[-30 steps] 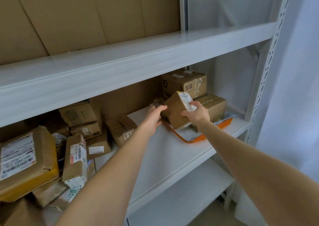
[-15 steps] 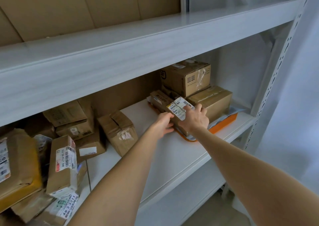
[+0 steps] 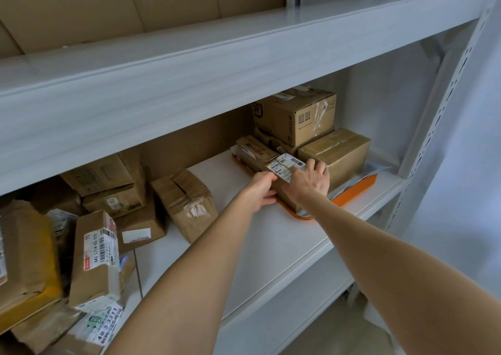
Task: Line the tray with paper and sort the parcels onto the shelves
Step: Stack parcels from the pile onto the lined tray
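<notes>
An orange tray (image 3: 355, 189) lined with pale paper (image 3: 378, 170) stands at the right end of the middle shelf (image 3: 271, 246). A small brown parcel with a white barcode label (image 3: 283, 169) lies flat at the tray's front left. My right hand (image 3: 307, 181) presses on its top and grips it. My left hand (image 3: 261, 189) holds its left side. Behind it in the tray sit a narrow parcel (image 3: 253, 150), a taped box (image 3: 336, 154) and, stacked at the back, an SF-marked box (image 3: 295, 116).
Several loose parcels crowd the shelf's left part: a tilted box (image 3: 187, 200), a tall labelled box (image 3: 96, 257) and a stack (image 3: 108, 186). The upper shelf board (image 3: 189, 67) overhangs. A perforated upright post (image 3: 436, 126) stands at the right. A lower shelf (image 3: 284, 316) lies beneath.
The small labelled parcel, held tilted above the tray a second ago, has come down flat onto the tray's front left. Both hands stay on it. The camera has moved closer.
</notes>
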Available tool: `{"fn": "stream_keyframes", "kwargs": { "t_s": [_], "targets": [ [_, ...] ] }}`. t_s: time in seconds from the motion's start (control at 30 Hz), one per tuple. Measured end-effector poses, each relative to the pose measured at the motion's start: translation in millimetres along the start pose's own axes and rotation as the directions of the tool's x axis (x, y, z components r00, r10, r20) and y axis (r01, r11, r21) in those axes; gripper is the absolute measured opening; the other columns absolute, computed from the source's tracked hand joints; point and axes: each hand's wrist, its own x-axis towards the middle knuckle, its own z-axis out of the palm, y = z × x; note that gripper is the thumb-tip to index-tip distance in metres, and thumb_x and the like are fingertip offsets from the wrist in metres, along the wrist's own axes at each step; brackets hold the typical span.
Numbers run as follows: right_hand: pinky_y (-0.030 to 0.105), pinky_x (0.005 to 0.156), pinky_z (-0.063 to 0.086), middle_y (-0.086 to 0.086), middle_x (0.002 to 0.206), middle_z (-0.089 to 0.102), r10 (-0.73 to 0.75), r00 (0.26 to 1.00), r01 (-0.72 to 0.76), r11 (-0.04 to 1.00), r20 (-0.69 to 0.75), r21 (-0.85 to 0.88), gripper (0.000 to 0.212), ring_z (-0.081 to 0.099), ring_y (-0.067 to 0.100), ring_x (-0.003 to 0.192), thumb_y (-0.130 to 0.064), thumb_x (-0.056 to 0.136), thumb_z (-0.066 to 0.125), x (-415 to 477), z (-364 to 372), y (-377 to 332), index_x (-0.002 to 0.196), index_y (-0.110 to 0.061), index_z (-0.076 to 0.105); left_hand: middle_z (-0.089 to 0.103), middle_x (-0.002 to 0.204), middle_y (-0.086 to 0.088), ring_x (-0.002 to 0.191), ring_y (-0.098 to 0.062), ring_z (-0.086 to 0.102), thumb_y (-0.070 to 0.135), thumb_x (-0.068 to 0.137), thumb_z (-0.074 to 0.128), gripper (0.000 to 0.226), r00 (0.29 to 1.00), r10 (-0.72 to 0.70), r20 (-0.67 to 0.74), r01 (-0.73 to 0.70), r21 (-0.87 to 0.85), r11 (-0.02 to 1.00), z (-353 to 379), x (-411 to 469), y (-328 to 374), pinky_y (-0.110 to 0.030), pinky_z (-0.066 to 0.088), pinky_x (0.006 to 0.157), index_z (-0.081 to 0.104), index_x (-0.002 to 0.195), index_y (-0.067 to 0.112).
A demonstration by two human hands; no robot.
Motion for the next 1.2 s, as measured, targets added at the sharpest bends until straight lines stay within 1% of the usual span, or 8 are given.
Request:
{"fn": "stream_keyframes", "kwargs": {
  "t_s": [0.23, 0.37, 0.47, 0.57, 0.67, 0.8, 1.03, 1.2],
  "targets": [
    [0.044, 0.106, 0.034, 0.014, 0.142, 0.037, -0.051, 0.997, 0.053, 0.998, -0.061, 0.041, 0.064, 0.028, 0.036, 0.136, -0.058, 0.084, 0.061, -8.1, -7.5, -10.8, 0.137, -0.024, 0.048, 0.053, 0.130, -0.011, 0.112, -0.026, 0.057, 0.015, 0.097, 0.043, 0.033, 0.995, 0.041, -0.089, -0.039, 0.027, 0.999, -18.9, -17.1, 5.3, -0.035, 0.051, 0.076, 0.051, 0.128, 0.010],
    [0.047, 0.111, 0.029, 0.015, 0.149, 0.032, -0.113, 0.990, 0.121, 0.989, -0.087, 0.085, 0.072, 0.020, 0.038, 0.142, -0.060, 0.082, 0.063, -16.3, -16.2, -27.4, 0.139, -0.021, 0.044, 0.061, 0.112, -0.010, 0.098, -0.023, 0.063, 0.013, 0.097, 0.046, 0.015, 0.984, 0.094, -0.148, -0.096, -0.006, 0.995, -37.5, -33.6, 3.4, -0.034, 0.054, 0.075, 0.056, 0.108, 0.012],
    [0.046, 0.113, 0.027, 0.016, 0.149, 0.030, -0.168, 0.979, 0.183, 0.973, -0.111, 0.139, 0.075, 0.018, 0.036, 0.143, -0.061, 0.083, 0.061, -24.9, -19.9, -47.2, 0.141, -0.019, 0.039, 0.066, 0.103, -0.008, 0.090, -0.020, 0.065, 0.015, 0.097, 0.048, 0.016, 0.954, 0.183, -0.236, -0.188, 0.003, 0.982, -55.6, -42.2, -1.9, -0.030, 0.055, 0.071, 0.061, 0.107, 0.012],
    [0.046, 0.114, 0.027, 0.016, 0.151, 0.027, -0.232, 0.969, 0.247, 0.943, -0.090, 0.224, 0.084, 0.016, 0.036, 0.144, -0.064, 0.080, 0.060, -34.5, -21.6, -71.1, 0.145, -0.020, 0.032, 0.068, 0.109, -0.009, 0.092, -0.022, 0.063, 0.018, 0.097, 0.048, 0.017, 0.833, 0.303, -0.463, -0.300, 0.083, 0.950, -81.8, -49.6, -4.8, -0.034, 0.053, 0.079, 0.063, 0.102, 0.015],
    [0.047, 0.115, 0.023, 0.015, 0.157, 0.018, -0.307, 0.952, 0.296, 0.912, -0.006, 0.285, 0.098, 0.010, 0.035, 0.147, -0.072, 0.075, 0.060, -47.3, -20.7, -101.3, 0.150, -0.024, 0.022, 0.061, 0.121, -0.003, 0.109, -0.022, 0.058, 0.021, 0.098, 0.046, 0.025, 0.668, 0.340, -0.661, -0.281, 0.199, 0.939, -119.1, -57.1, -11.1, -0.029, 0.046, 0.083, 0.058, 0.119, 0.016],
    [0.049, 0.116, 0.020, 0.012, 0.160, 0.008, -0.374, 0.918, 0.305, 0.878, 0.133, 0.368, 0.110, 0.002, 0.035, 0.148, -0.077, 0.068, 0.063, -61.3, -13.9, -140.9, 0.153, -0.026, 0.013, 0.053, 0.132, -0.011, 0.117, -0.030, 0.054, 0.024, 0.097, 0.046, 0.036, 0.592, 0.283, -0.755, -0.148, 0.244, 0.958, -163.7, -60.3, -26.7, -0.042, 0.046, 0.097, 0.051, 0.129, 0.010],
    [0.055, 0.113, 0.026, 0.013, 0.159, 0.001, -0.359, 0.885, 0.244, 0.900, 0.296, 0.360, 0.124, 0.003, 0.040, 0.147, -0.074, 0.057, 0.074, -65.2, -0.4, -196.0, 0.152, -0.032, 0.008, 0.055, 0.129, -0.021, 0.114, -0.037, 0.055, 0.032, 0.097, 0.045, 0.046, 0.748, 0.024, -0.664, -0.025, 0.009, 1.000, -193.9, -49.2, -38.3, -0.043, 0.047, 0.096, 0.052, 0.127, -0.001],
    [0.048, 0.100, 0.041, 0.011, 0.150, 0.016, -0.310, 0.908, 0.218, 0.923, 0.280, 0.317, 0.107, 0.025, 0.036, 0.137, -0.076, 0.058, 0.071, -64.8, 9.4, -211.2, 0.145, -0.033, 0.025, 0.055, 0.129, -0.020, 0.114, -0.036, 0.055, 0.036, 0.097, 0.044, 0.048, 0.794, -0.015, -0.607, -0.040, -0.078, 0.996, -197.2, -44.1, -41.8, -0.045, 0.046, 0.099, 0.050, 0.129, 0.001]
  ]
}}
